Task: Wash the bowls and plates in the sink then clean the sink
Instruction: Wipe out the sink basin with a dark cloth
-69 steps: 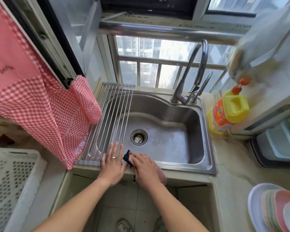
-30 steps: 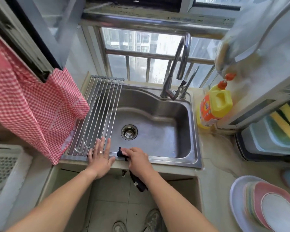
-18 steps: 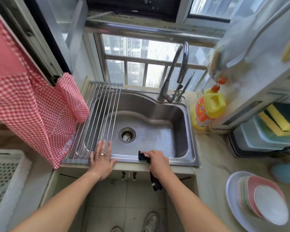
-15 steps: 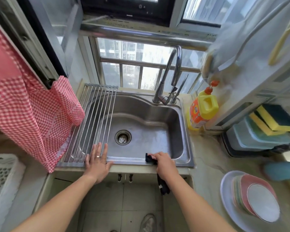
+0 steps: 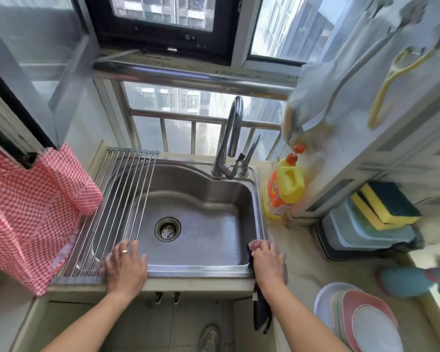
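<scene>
The steel sink (image 5: 203,269) holds nothing but its drain strainer (image 5: 168,229). My right hand (image 5: 268,262) presses a dark cloth (image 5: 261,316) onto the sink's front right corner, fingers curled over it; the cloth's tail hangs down past the counter edge. My left hand (image 5: 125,268) lies flat with straight fingers on the front rim, over the ends of the roll-up drying rack (image 5: 117,199). A stack of washed plates (image 5: 361,323) sits on the counter at the lower right.
The faucet (image 5: 230,138) rises behind the basin. A yellow detergent bottle (image 5: 283,186) stands to the right of the sink. Sponges (image 5: 386,204) lie on stacked containers further right. A red checked cloth (image 5: 33,207) hangs at the left. A teal item (image 5: 407,280) lies near the plates.
My right hand has slid the dark cloth along the front rim from the middle to the right corner. My left hand has stayed on the rim by the rack.
</scene>
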The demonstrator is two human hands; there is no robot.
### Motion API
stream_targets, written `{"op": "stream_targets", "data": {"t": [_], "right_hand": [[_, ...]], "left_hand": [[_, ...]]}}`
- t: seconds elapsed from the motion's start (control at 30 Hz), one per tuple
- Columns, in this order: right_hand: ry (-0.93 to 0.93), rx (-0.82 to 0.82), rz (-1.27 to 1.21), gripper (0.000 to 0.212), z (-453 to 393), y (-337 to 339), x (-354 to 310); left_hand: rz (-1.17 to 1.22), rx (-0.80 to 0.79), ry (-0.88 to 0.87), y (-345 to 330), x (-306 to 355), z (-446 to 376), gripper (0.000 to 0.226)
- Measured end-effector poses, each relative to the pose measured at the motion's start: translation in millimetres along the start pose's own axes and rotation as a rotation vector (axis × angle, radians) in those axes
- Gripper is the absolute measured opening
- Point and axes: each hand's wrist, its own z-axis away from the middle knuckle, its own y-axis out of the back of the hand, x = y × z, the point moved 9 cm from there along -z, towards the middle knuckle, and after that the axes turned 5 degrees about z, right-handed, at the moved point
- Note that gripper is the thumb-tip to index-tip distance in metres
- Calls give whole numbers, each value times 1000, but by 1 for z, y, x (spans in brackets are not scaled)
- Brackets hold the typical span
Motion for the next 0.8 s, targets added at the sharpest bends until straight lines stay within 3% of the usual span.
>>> {"op": "stream_targets", "data": {"t": [0.23,0.37,0.53,0.67,0.8], "right_hand": [[28,12,123,38,-55,13,-6],[92,108,109,75,-72,8,-7],[71,187,80,36,-85,5,-3],[109,116,113,60,-109,-8,-9],[81,53,184,67,-129,-7,-13]], "left_hand": [[-21,96,107,1,20,-13,37],[-6,106,-9,-8,52,-19,38],[35,20,-104,-35,79,-18,35],[34,-19,-96,-53,73,-14,34],[90,-27,-62,-60,66,-13,34]]}}
